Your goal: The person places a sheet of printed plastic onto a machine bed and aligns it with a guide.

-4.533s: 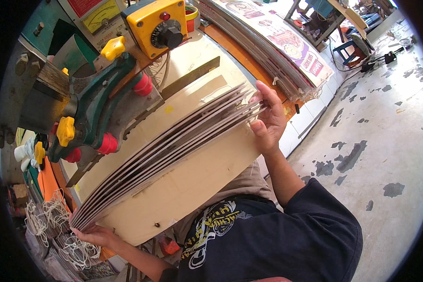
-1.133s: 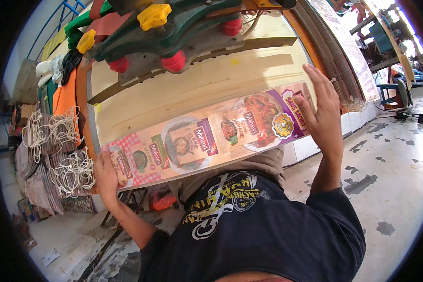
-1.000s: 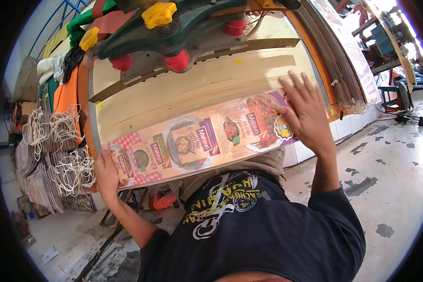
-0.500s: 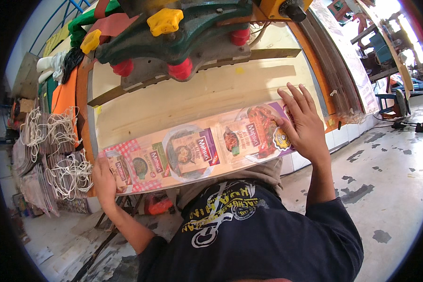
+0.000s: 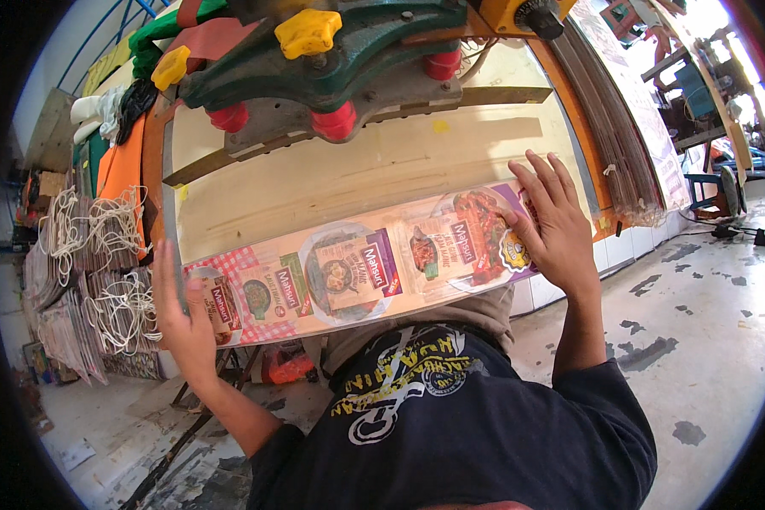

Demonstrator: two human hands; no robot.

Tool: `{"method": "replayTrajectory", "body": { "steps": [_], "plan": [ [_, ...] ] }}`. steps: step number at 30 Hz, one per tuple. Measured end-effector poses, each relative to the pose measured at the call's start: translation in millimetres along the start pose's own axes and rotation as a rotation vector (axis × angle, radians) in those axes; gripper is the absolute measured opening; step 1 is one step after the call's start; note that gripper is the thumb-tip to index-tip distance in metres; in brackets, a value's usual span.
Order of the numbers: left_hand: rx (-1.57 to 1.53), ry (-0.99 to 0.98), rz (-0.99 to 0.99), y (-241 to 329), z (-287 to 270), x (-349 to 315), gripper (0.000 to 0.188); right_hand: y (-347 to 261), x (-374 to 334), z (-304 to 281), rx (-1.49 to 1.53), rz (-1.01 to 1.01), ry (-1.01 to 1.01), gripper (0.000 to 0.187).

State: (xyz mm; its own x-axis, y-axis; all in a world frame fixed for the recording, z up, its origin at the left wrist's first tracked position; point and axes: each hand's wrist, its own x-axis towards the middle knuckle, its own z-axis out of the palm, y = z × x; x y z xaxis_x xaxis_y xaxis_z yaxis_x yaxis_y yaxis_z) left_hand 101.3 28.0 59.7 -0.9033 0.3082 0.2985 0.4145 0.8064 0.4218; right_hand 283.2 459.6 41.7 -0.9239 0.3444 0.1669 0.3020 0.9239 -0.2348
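Observation:
A long, flat printed sheet or stack of sheets [image 5: 357,263], glossy and showing food pictures, lies along the near edge of the cream work surface [image 5: 314,200]. At its left end is my left hand [image 5: 183,310], fingers stretched upright and thumb close to the corner. My right hand [image 5: 557,223] rests at the opposite end with fingers spread and the thumb over the printed face. Neither hand is closed around the sheet. Whether it is one sheet or several cannot be told.
Over the far side stands a dark green press frame [image 5: 391,55] with yellow star knobs [image 5: 308,34], red cylinders [image 5: 334,121] and a long metal bar [image 5: 501,96]. Bundles tied with white cord [image 5: 115,221] hang at left. Dark stacked strips [image 5: 603,110] line the right side.
My left hand has loosened at the sheet's left end, its fingers now lifted and straightened. My right hand stays nearly in place; the sheet has hardly moved.

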Motion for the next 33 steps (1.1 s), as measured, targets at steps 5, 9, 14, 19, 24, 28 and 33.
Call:
{"method": "replayTrajectory", "body": {
  "steps": [5,9,14,19,24,28,33],
  "plan": [
    [0.210,-0.212,0.129,8.0,22.7,-3.5,0.059,-0.4,-0.4,-1.0,0.023,0.001,0.015,0.058],
    [0.187,-0.203,0.168,0.7,31.7,-6.2,0.061,-0.5,-0.1,-1.4,0.037,0.005,0.020,0.057],
    [0.171,-0.211,0.183,-0.1,32.2,-5.6,0.061,0.3,-0.5,0.1,0.052,0.010,0.030,0.058],
    [0.161,-0.217,0.186,0.2,32.1,-4.4,0.060,1.8,-1.4,-0.8,0.067,0.010,0.033,0.059],
    [0.098,-0.251,0.144,5.8,28.8,-1.7,0.055,6.9,-1.1,-0.4,0.120,0.008,0.066,0.066],
    [0.069,-0.235,0.165,5.2,30.0,-2.1,0.054,11.1,-3.3,-1.2,0.260,0.047,0.090,0.075],
    [0.076,-0.230,0.152,7.4,30.2,-2.8,0.053,13.2,-3.4,-2.6,0.314,0.059,0.084,0.077]
  ]
}}
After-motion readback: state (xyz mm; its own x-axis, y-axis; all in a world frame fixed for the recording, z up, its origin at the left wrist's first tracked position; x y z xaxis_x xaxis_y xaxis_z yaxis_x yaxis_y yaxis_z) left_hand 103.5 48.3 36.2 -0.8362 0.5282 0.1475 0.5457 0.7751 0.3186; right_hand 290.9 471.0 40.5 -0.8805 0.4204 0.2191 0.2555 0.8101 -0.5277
